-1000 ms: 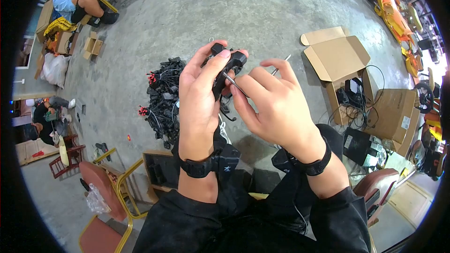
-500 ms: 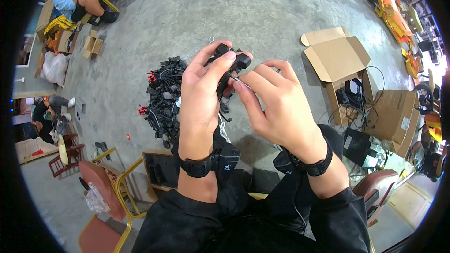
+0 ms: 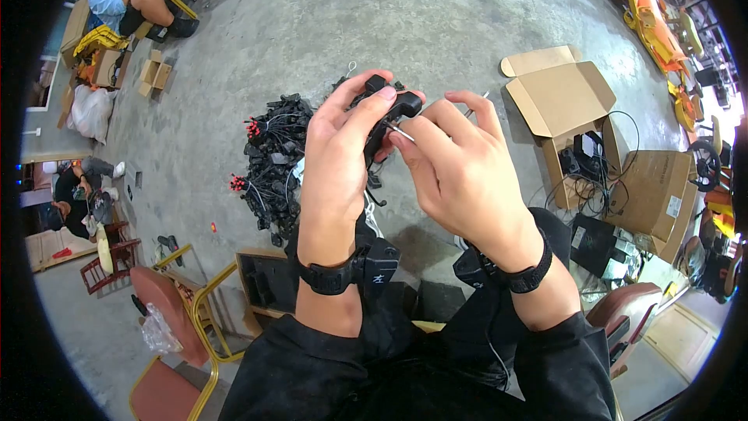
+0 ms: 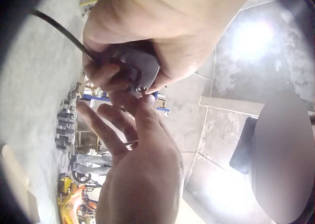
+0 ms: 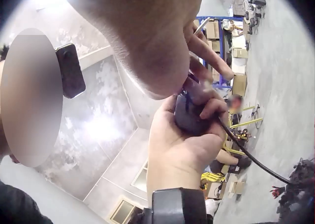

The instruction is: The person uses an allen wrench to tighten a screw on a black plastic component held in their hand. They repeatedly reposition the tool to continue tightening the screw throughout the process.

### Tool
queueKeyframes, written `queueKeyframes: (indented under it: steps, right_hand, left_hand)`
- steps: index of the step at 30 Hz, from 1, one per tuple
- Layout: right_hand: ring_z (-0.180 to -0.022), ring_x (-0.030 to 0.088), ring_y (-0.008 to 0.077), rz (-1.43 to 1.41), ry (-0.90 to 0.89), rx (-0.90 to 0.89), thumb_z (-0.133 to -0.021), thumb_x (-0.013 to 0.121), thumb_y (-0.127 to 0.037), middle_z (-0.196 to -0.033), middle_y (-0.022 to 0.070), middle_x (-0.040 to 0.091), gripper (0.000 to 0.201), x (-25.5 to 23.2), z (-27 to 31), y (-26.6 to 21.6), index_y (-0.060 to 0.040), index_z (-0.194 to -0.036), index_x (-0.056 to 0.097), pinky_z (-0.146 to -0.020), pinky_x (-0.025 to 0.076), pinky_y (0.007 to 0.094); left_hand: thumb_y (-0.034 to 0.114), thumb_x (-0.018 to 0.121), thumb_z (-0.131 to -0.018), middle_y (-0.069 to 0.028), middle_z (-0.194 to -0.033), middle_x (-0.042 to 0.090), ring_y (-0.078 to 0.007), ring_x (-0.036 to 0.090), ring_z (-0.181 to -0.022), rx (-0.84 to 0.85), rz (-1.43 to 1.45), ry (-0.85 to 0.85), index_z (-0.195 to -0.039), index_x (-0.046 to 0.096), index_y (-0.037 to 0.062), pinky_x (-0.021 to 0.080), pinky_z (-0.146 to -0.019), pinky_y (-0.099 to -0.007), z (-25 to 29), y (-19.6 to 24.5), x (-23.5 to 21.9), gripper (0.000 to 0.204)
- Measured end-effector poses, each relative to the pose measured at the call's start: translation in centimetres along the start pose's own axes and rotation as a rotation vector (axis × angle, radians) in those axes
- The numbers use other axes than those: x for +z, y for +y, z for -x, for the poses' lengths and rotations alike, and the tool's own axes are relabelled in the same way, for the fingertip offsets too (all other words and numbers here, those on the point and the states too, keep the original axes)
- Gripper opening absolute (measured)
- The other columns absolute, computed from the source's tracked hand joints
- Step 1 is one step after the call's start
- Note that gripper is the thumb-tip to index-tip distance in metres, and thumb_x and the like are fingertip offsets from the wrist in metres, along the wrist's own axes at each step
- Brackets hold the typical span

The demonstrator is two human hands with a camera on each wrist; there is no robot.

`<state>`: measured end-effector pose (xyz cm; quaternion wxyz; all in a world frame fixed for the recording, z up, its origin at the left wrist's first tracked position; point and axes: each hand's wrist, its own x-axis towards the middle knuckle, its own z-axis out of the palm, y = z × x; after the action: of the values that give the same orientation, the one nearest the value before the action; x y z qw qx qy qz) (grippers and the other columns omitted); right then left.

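My left hand grips a small black plastic device, thumb across its top. From the device runs a black cable, plain in both wrist views. Thumb and index finger of my right hand pinch a thin silver metal tool, its near tip right at the device. The tool's far end sticks out past the right fingers, and its middle is hidden by them. In the left wrist view, a round screw hole shows at the device's corner, beside the right thumb tip.
A heap of black parts with cables lies on the concrete floor left of my hands. To the right stand an open cardboard box with cables and a closed carton. A chair is at lower left; another person sits at upper left.
My left hand and the device have shifted slightly right. The right hand has rolled a little, its fingers closer to the device, and less of the tool's near end shows.
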<state>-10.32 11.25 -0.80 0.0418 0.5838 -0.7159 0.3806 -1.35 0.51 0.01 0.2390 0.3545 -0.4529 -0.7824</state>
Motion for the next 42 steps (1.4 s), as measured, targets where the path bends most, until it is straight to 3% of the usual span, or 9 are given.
queueKeyframes:
  steps: [6,12,23,25,29,36,39,41,42]
  right_hand:
    - [-0.062,0.061,0.0269,-0.041,-0.016,0.004,-0.088,0.062,-0.014,-0.075,0.0083,0.061,0.008,-0.2,0.0,0.0,-0.0069,-0.087,0.059,-0.08,0.049,0.0378]
    - [-0.061,0.061,0.0352,-1.055,-0.344,0.731,-0.093,0.054,-0.013,-0.072,0.0153,0.063,0.015,-1.7,-0.7,-1.6,-0.0007,-0.101,0.057,-0.057,0.049,0.0413]
    - [-0.071,0.06,0.0355,-0.588,-0.13,0.275,-0.09,0.057,-0.01,-0.075,0.0153,0.062,0.013,-0.6,0.0,-0.9,0.0006,-0.097,0.06,-0.07,0.045,0.0416]
    - [-0.069,0.06,0.0338,-0.463,-0.111,0.189,-0.089,0.058,-0.009,-0.075,0.0133,0.061,0.012,-0.7,0.0,-0.6,-0.0008,-0.096,0.061,-0.072,0.045,0.04]
    - [-0.067,0.06,0.0277,-0.14,-0.023,-0.007,-0.085,0.061,-0.009,-0.074,0.0079,0.059,0.009,-0.4,0.0,-0.2,-0.0039,-0.093,0.063,-0.078,0.045,0.0363]
    - [-0.067,0.06,0.0281,-0.03,-0.052,-0.054,-0.085,0.061,-0.009,-0.076,0.0091,0.06,0.008,-0.4,0.1,0.0,-0.0037,-0.091,0.062,-0.076,0.046,0.0362]
    - [-0.066,0.06,0.0314,-0.32,-0.096,0.134,-0.086,0.061,-0.009,-0.077,0.0115,0.061,0.008,-1.1,-0.2,-0.8,-0.0025,-0.091,0.061,-0.073,0.047,0.036]
    - [-0.071,0.06,0.033,-0.859,-0.32,0.693,-0.087,0.059,-0.009,-0.078,0.013,0.062,0.008,-2.2,-0.8,-1.6,-0.0018,-0.09,0.061,-0.07,0.047,0.036]
    - [-0.071,0.06,0.033,-0.859,-0.32,0.692,-0.087,0.059,-0.009,-0.078,0.013,0.062,0.008,-2.1,-0.7,-1.5,-0.0018,-0.09,0.061,-0.07,0.047,0.036]
  left_hand:
    - [0.017,0.055,-0.092,-0.0147,-0.1,0.069,-0.0125,0.066,-0.076,0.028,-0.046,0.009,-0.115,0.058,0.0009,0.048,-0.058,-0.0216,0.2,0.1,-0.1,0.028]
    - [0.015,0.058,-0.09,-0.0195,-0.098,0.068,-0.009,0.056,-0.06,0.08,0.218,-0.02,-0.112,0.056,-0.0011,0.045,-0.056,-0.023,-0.1,0.0,-0.4,0.027]
    - [0.014,0.057,-0.09,-0.0177,-0.099,0.068,-0.0084,0.057,-0.066,0.053,0.212,0.01,-0.113,0.056,0.001,0.046,-0.052,-0.0202,0.1,0.2,-0.2,0.027]
    - [0.017,0.057,-0.089,-0.0174,-0.102,0.067,-0.0115,0.06,-0.074,0.042,0.152,-0.037,-0.115,0.057,-0.0001,0.049,-0.067,-0.0252,0.1,0.1,-0.4,0.032]
    - [0.017,0.057,-0.089,-0.0169,-0.102,0.068,-0.0113,0.061,-0.073,0.056,0.108,-0.016,-0.115,0.057,-0.0009,0.049,-0.067,-0.0252,0.0,0.1,-0.3,0.031]
    - [0.017,0.056,-0.09,-0.0158,-0.099,0.069,-0.0097,0.061,-0.066,0.104,-0.047,0.038,-0.115,0.057,-0.0003,0.047,-0.057,-0.0223,0.2,0.1,-0.1,0.031]
    - [0.018,0.056,-0.09,-0.0159,-0.099,0.069,-0.0094,0.061,-0.066,0.125,-0.015,0.023,-0.115,0.057,0.0005,0.047,-0.056,-0.0223,0.2,0.0,-0.2,0.031]
    - [0.018,0.055,-0.09,-0.0162,-0.099,0.069,-0.0095,0.061,-0.066,0.133,0.011,0.008,-0.115,0.057,0.0009,0.047,-0.056,-0.0228,0.2,0.1,0.0,0.03]
    - [0.015,0.057,-0.09,-0.0162,-0.096,0.069,-0.0083,0.056,-0.062,0.116,0.08,0.018,-0.113,0.056,0.001,0.043,-0.054,-0.022,0.2,0.1,0.2,0.028]
